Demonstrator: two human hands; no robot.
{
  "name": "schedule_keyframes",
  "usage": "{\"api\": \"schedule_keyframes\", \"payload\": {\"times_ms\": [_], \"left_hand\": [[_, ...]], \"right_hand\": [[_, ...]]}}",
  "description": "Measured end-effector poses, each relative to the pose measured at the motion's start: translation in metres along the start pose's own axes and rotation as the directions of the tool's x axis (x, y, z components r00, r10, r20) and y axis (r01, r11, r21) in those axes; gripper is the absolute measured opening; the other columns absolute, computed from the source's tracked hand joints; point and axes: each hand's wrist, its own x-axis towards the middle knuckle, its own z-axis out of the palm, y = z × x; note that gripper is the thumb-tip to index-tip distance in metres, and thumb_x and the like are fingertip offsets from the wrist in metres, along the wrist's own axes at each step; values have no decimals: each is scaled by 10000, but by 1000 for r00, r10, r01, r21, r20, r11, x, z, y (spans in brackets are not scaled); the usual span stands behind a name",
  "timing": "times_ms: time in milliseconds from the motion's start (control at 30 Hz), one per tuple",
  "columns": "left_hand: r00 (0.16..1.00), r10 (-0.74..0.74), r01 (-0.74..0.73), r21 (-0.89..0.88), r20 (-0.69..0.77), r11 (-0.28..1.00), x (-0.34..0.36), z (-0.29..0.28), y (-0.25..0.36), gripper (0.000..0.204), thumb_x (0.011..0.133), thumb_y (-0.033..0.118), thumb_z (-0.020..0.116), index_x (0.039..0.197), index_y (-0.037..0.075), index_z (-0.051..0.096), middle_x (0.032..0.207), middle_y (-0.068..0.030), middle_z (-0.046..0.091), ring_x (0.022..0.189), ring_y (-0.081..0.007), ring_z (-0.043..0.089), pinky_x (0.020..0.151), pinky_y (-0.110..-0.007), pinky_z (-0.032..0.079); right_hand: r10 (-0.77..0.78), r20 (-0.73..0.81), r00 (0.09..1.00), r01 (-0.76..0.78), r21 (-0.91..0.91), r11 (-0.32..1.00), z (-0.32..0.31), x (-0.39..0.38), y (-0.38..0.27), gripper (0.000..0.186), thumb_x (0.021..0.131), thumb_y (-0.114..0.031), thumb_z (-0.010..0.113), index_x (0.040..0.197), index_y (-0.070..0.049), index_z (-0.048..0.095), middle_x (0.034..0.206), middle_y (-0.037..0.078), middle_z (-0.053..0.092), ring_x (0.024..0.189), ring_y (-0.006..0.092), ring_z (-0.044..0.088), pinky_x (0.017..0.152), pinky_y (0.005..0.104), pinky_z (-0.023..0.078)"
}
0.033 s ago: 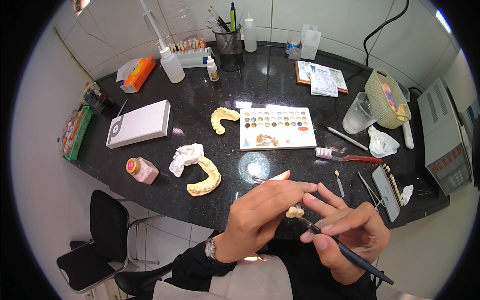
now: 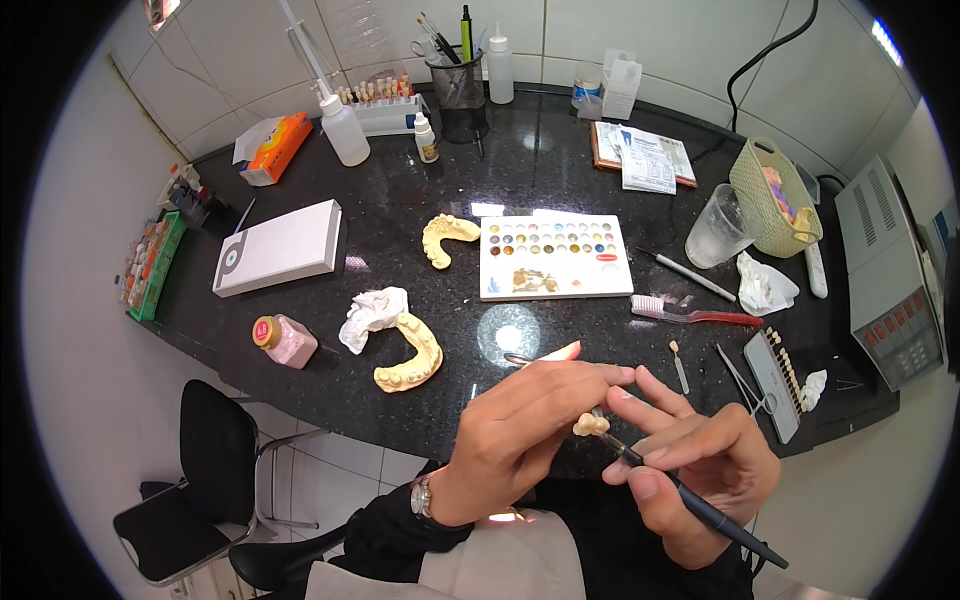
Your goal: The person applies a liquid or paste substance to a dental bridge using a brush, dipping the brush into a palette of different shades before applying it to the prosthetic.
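My left hand (image 2: 535, 425) is closed around a slim metal tool, mostly hidden by the fingers, with a curved metal end (image 2: 516, 359) showing past the knuckles. A small cream dental crown piece (image 2: 590, 425) sits at the tool's other end, just beyond my fingers. My right hand (image 2: 695, 470) grips a dark-handled fine brush (image 2: 715, 515) like a pen. The brush's tip is at the crown piece, and whether it touches cannot be made out. My two hands meet at the fingertips above the table's near edge.
A white paint palette (image 2: 555, 285) lies ahead, beside two yellowish dental casts (image 2: 447, 238). To the right are a red toothbrush (image 2: 700, 317), scissor-like forceps (image 2: 748, 385), a tooth shade guide (image 2: 772, 390) and a plastic cup (image 2: 718, 230). Leftward stand a pink powder jar (image 2: 287, 342) and white box (image 2: 278, 248).
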Motion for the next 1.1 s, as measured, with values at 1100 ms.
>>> {"api": "schedule_keyframes", "payload": {"times_ms": [1100], "left_hand": [[1000,1,-1,-18,26,1000,0,1,0,349,641,-144,492,946,-7,592,973,-170,633,924,-285,615,916,-490,415]], "right_hand": [[-57,-23,998,58,45,997,-2,-1,5,188,725,-38,646,815,-28,482,654,149,640,932,349,606,979,547,290]]}}
